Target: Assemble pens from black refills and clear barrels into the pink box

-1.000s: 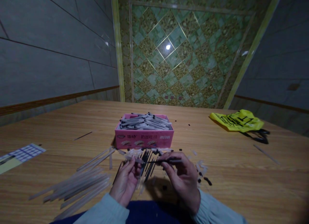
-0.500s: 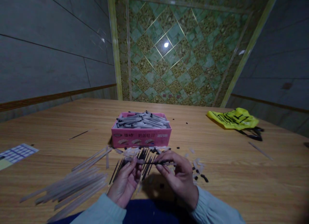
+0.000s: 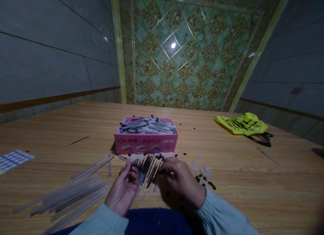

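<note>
My left hand (image 3: 123,189) is palm up, with thumb and fingertips pinching a short translucent piece (image 3: 134,162), partly hidden by the fingers. To its right, my right hand (image 3: 181,179) is palm down with curled fingers; whatever they hold is hidden. Between both hands lie several thin black rods (image 3: 145,169), like pen refills, roughly side by side. Behind them stands a pink box (image 3: 145,143) heaped with slim, pen-like clear sticks (image 3: 149,124) with black ends. Long clear tubes (image 3: 76,196) lie in a loose bundle left of my left hand.
Small black plugs (image 3: 212,185) and short clear pieces (image 3: 204,170) are scattered right of my right hand. Farther right are a yellow bag (image 3: 241,123) with black straps and a single tube (image 3: 269,156). A gridded card (image 3: 15,160) lies at the left.
My hands have moved apart. The dark rod that stretched between them no longer shows there. My right hand has turned palm down, fingers lowered toward the black rods; my left has shifted slightly left.
</note>
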`<move>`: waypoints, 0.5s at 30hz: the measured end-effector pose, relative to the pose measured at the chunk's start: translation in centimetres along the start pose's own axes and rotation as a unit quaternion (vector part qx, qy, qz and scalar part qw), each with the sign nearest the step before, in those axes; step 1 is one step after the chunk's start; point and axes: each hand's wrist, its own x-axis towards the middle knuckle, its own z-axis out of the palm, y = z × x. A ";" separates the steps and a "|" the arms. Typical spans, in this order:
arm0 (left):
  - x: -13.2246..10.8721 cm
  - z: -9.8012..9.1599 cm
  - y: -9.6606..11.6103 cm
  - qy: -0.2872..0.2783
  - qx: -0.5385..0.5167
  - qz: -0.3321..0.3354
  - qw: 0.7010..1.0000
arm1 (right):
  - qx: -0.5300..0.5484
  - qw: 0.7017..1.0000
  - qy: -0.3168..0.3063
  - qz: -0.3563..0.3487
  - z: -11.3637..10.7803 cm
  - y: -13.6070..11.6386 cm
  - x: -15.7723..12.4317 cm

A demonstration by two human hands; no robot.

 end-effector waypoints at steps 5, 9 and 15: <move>0.1 0.1 0.3 0.006 -0.019 -0.006 1.000 | -0.099 0.991 -0.088 -0.011 0.1 0.6 -0.5; 0.1 -0.1 0.2 -0.007 -0.010 -0.001 1.000 | -0.134 0.973 -0.186 -0.004 -0.3 0.8 -0.8; 0.0 -0.2 -0.4 0.011 0.046 0.008 0.999 | -0.092 0.974 -0.205 0.028 -0.2 0.4 -0.9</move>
